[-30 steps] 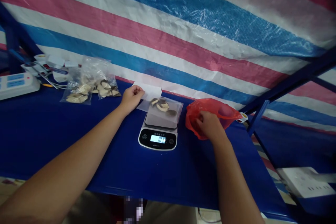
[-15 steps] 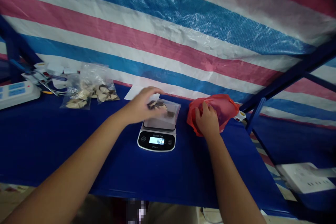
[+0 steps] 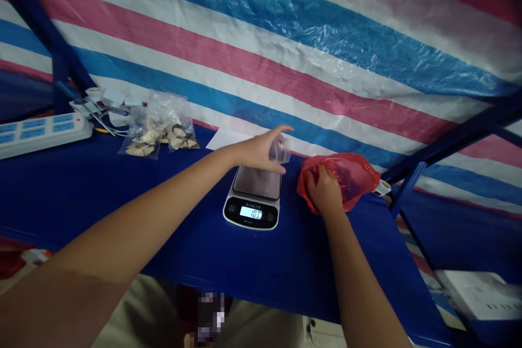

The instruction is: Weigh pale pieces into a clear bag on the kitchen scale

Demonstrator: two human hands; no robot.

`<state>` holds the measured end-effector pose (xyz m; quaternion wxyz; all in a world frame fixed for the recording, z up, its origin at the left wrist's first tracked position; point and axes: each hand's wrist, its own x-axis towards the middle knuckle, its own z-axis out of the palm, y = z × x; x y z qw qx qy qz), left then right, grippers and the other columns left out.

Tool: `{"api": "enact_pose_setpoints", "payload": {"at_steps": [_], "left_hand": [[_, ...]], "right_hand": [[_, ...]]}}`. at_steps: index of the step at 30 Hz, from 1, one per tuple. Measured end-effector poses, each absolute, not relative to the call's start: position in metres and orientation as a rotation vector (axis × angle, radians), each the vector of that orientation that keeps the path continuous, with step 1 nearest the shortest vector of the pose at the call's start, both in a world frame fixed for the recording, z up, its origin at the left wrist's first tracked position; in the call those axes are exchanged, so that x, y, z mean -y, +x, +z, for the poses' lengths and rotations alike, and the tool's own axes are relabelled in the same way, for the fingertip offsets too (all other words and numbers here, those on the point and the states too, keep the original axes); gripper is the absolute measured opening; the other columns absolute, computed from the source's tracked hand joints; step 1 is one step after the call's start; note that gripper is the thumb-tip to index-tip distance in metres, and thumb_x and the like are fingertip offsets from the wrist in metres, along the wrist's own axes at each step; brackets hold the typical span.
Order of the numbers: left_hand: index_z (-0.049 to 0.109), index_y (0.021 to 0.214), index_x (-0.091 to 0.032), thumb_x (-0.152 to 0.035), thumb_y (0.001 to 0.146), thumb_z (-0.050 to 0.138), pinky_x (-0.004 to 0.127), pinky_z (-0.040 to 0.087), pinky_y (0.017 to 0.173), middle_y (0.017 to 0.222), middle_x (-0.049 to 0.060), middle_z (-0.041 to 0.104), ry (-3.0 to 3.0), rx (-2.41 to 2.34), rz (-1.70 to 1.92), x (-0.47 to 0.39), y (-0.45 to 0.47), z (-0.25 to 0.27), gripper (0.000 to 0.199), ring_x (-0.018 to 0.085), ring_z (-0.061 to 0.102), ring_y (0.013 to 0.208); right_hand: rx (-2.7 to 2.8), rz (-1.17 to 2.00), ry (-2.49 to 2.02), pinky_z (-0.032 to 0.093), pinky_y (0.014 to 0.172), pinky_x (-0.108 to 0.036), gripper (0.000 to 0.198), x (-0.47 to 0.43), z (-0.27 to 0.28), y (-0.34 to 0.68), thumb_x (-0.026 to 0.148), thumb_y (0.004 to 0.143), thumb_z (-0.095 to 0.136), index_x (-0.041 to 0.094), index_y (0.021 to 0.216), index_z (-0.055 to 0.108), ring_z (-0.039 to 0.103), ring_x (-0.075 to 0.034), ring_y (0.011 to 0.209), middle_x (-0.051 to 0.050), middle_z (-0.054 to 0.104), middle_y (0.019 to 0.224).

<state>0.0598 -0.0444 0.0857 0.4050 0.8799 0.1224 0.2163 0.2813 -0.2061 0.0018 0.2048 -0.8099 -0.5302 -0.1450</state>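
At the centre of the frame, the left hand [image 3: 261,151] pinches a small clear bag [image 3: 280,149] just above the scale [image 3: 254,198] on the blue bench [image 3: 122,201]. The right hand [image 3: 325,190] grips the red bag [image 3: 346,176] beside the scale, right of centre.

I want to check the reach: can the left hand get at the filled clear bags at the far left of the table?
Probably yes: the left hand is over the scale, and only bare blue table lies between it and the clear bags.
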Motion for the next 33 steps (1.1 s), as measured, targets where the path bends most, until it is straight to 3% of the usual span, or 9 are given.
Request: {"api": "enact_pose_setpoints", "payload": {"at_steps": [4, 8, 13, 16, 19, 22, 25, 29, 33], "left_hand": [[0.042, 0.146, -0.034, -0.044, 0.064, 0.089, 0.038, 0.052, 0.091, 0.126, 0.007, 0.061, 1.859, -0.443, 1.021, 0.036, 0.03, 0.107, 0.095, 0.029, 0.063, 0.119], [0.043, 0.141, -0.033, -0.049, 0.075, 0.083, 0.035, 0.051, 0.087, 0.123, 0.004, 0.061, 1.647, -0.66, 1.293, 0.035, -0.002, 0.123, 0.079, 0.03, 0.061, 0.121], [0.038, 0.143, -0.021, -0.049, 0.067, 0.09, 0.049, 0.046, 0.1, 0.127, 0.009, 0.057, 1.729, -1.062, 1.486, 0.032, -0.046, 0.13, 0.096, 0.034, 0.055, 0.125], [0.039, 0.143, -0.021, -0.05, 0.058, 0.095, 0.061, 0.037, 0.11, 0.145, 0.013, 0.043, 1.822, -1.378, 1.539, 0.003, -0.068, 0.121, 0.105, 0.038, 0.043, 0.138], [0.04, 0.144, -0.018, -0.065, 0.065, 0.086, 0.065, 0.024, 0.117, 0.161, 0.013, 0.025, 1.766, -1.452, 1.564, -0.039, -0.079, 0.109, 0.102, 0.036, 0.018, 0.154], [0.032, 0.151, -0.009, -0.076, 0.06, 0.081, 0.073, 0.018, 0.114, 0.167, 0.02, 0.012, 1.628, -1.644, 1.411, -0.058, -0.086, 0.111, 0.123, 0.041, 0.007, 0.156], [0.027, 0.156, -0.015, -0.071, 0.065, 0.083, 0.068, 0.024, 0.117, 0.163, 0.015, 0.026, 1.754, -1.709, 1.454, -0.038, -0.095, 0.12, 0.121, 0.038, 0.025, 0.152], [0.048, 0.137, -0.018, -0.053, 0.088, 0.071, 0.05, 0.047, 0.107, 0.139, 0.008, 0.057, 1.87, -1.531, 1.644, 0.026, -0.114, 0.1, 0.064, 0.026, 0.054, 0.13], [0.06, 0.121, -0.021, -0.048, 0.088, 0.066, 0.044, 0.052, 0.1, 0.126, 0.006, 0.065, 1.843, -1.523, 1.459, 0.082, -0.138, 0.036, 0.043, 0.026, 0.063, 0.117]], "right_hand": [[1.491, -0.377, -2.289, 0.048, 0.093, -0.042, 0.043, 0.206, 0.003, 0.281, 0.035, 0.1, 0.043, 0.005, 0.124, 0.063, 0.065, -0.033, 0.103, -0.023, 0.07, 0.111], [1.503, -0.399, -2.303, 0.048, 0.095, -0.043, 0.041, 0.206, 0.003, 0.28, 0.034, 0.099, 0.044, 0.005, 0.12, 0.065, 0.065, -0.033, 0.102, -0.022, 0.07, 0.109], [1.504, -0.406, -2.335, 0.048, 0.095, -0.041, 0.037, 0.206, 0.003, 0.279, 0.032, 0.098, 0.046, 0.005, 0.112, 0.067, 0.065, -0.033, 0.103, -0.024, 0.07, 0.107], [1.52, -0.382, -2.343, 0.048, 0.094, -0.039, 0.035, 0.206, 0.004, 0.279, 0.032, 0.099, 0.047, 0.006, 0.109, 0.067, 0.066, -0.032, 0.102, -0.023, 0.07, 0.106], [1.527, -0.355, -2.346, 0.047, 0.094, -0.039, 0.036, 0.206, 0.003, 0.279, 0.033, 0.1, 0.046, 0.007, 0.113, 0.067, 0.066, -0.032, 0.102, -0.021, 0.071, 0.108], [1.519, -0.353, -2.364, 0.047, 0.091, -0.039, 0.037, 0.206, 0.002, 0.281, 0.035, 0.1, 0.045, 0.007, 0.112, 0.067, 0.067, -0.031, 0.099, -0.021, 0.072, 0.107], [1.513, -0.349, -2.367, 0.047, 0.088, -0.039, 0.038, 0.206, 0.0, 0.285, 0.036, 0.1, 0.044, 0.008, 0.112, 0.066, 0.067, -0.031, 0.096, -0.021, 0.072, 0.105], [1.513, -0.357, -2.28, 0.047, 0.086, -0.038, 0.038, 0.208, -0.006, 0.289, 0.037, 0.099, 0.043, 0.01, 0.111, 0.068, 0.066, -0.03, 0.095, -0.019, 0.073, 0.103], [1.446, -0.445, -2.244, 0.045, 0.084, -0.037, 0.036, 0.21, -0.017, 0.284, 0.037, 0.098, 0.046, 0.012, 0.107, 0.07, 0.065, -0.029, 0.095, -0.016, 0.073, 0.1]]}}
